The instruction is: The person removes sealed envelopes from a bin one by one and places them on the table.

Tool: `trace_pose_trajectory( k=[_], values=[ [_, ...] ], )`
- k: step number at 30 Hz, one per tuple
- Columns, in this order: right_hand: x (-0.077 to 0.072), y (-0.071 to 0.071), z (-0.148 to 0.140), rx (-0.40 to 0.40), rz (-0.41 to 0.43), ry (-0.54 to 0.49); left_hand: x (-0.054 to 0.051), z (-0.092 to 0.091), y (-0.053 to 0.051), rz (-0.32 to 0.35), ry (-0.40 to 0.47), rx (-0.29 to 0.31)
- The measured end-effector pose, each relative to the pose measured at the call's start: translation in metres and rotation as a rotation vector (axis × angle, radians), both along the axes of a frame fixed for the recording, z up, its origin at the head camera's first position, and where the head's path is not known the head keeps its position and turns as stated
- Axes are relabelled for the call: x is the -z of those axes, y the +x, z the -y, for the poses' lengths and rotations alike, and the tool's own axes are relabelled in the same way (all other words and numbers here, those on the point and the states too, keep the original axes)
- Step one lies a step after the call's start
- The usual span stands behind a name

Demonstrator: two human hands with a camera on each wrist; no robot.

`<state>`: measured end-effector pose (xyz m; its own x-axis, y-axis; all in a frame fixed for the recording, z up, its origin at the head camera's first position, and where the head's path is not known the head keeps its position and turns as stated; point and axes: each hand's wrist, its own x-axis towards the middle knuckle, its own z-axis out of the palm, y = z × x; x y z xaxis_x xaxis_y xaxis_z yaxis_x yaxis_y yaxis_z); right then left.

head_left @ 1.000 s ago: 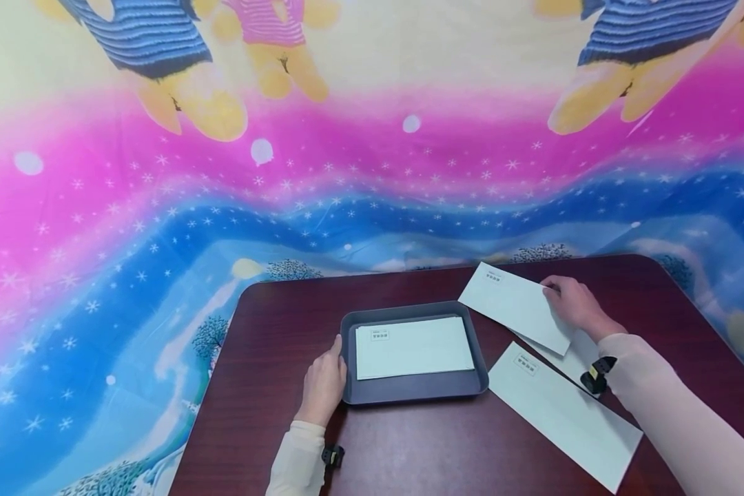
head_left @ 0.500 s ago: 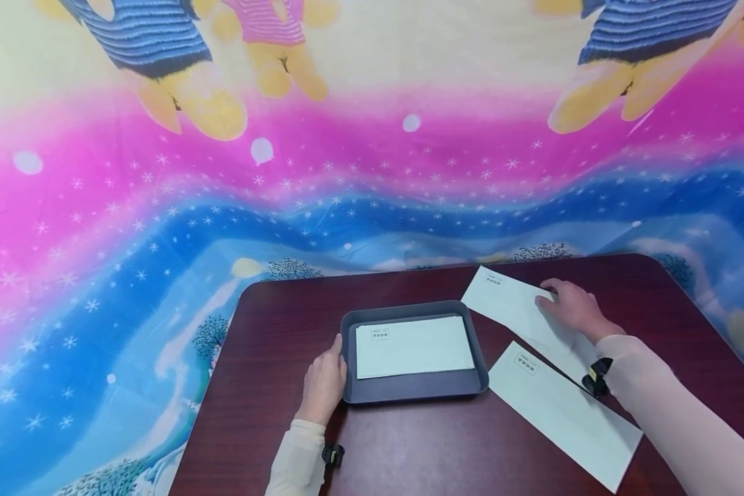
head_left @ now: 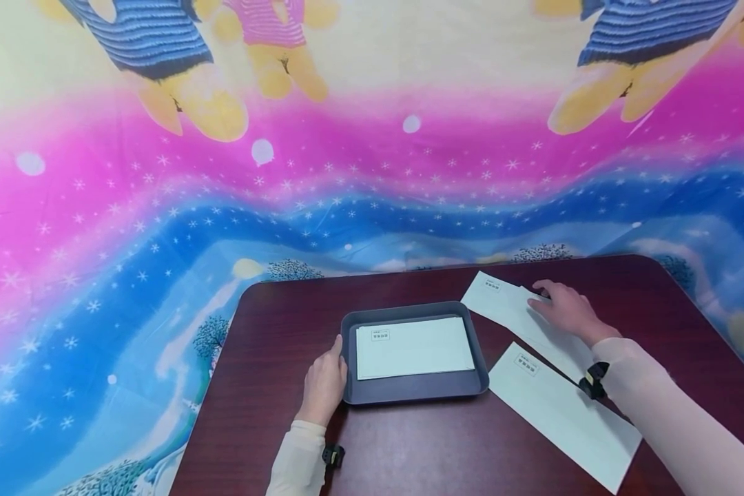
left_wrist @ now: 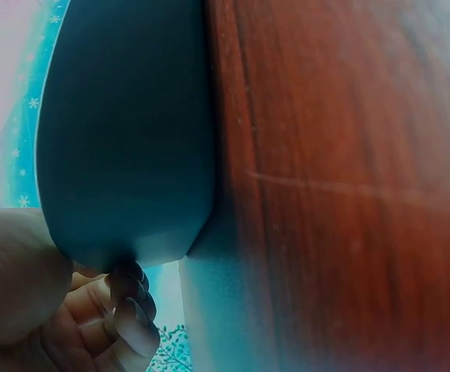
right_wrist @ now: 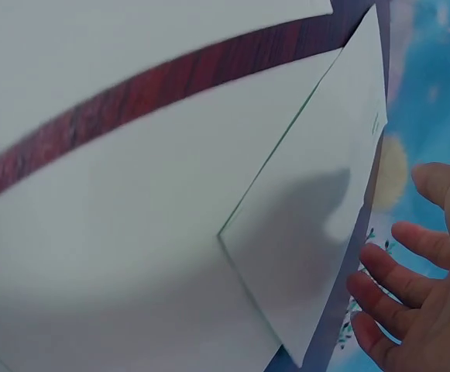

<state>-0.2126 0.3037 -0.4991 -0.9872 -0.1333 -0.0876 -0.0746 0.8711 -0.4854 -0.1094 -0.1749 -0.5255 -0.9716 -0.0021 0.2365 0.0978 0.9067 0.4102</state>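
My left hand [head_left: 324,384] holds the left side of a dark grey tray [head_left: 409,394]. In the left wrist view, curled fingers [left_wrist: 135,318] meet the tray's end wall [left_wrist: 128,139]. A stack of white envelopes [head_left: 415,351] lies inside, the top one printed at its upper left corner. My right hand [head_left: 569,311] is over two overlapping white envelopes [head_left: 502,303] at the table's far right. The right wrist view shows its fingers [right_wrist: 399,275] spread, apart from the upper envelope [right_wrist: 310,178], which bears the hand's shadow. Another printed envelope [head_left: 564,417] lies nearer, slanting beside the tray.
Everything stands on a dark red-brown table [head_left: 403,448] with rounded far corners. Behind it hangs a backdrop cloth [head_left: 372,165] with pink and blue bands, snowflakes and cartoon bears. Each wrist carries a small black camera [head_left: 594,381] on a strap.
My right hand has let go of the upper envelope and shifted slightly left. That envelope has dropped lower over the one beneath. The left hand, tray and stack stay as they were.
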Motion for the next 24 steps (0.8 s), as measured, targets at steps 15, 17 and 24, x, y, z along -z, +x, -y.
trace_pose_trajectory(
  k=[15,17,24],
  values=[
    [-0.019,0.009,0.049,-0.102,-0.136,0.008,0.000,-0.001,0.000,0.006,0.003,-0.009],
    [-0.022,0.010,0.058,-0.118,-0.139,0.008,0.000,-0.001,0.000,0.009,0.005,-0.012],
    [-0.034,0.017,0.094,-0.191,-0.173,0.012,0.000,0.000,0.001,0.011,0.017,-0.013]
  ],
)
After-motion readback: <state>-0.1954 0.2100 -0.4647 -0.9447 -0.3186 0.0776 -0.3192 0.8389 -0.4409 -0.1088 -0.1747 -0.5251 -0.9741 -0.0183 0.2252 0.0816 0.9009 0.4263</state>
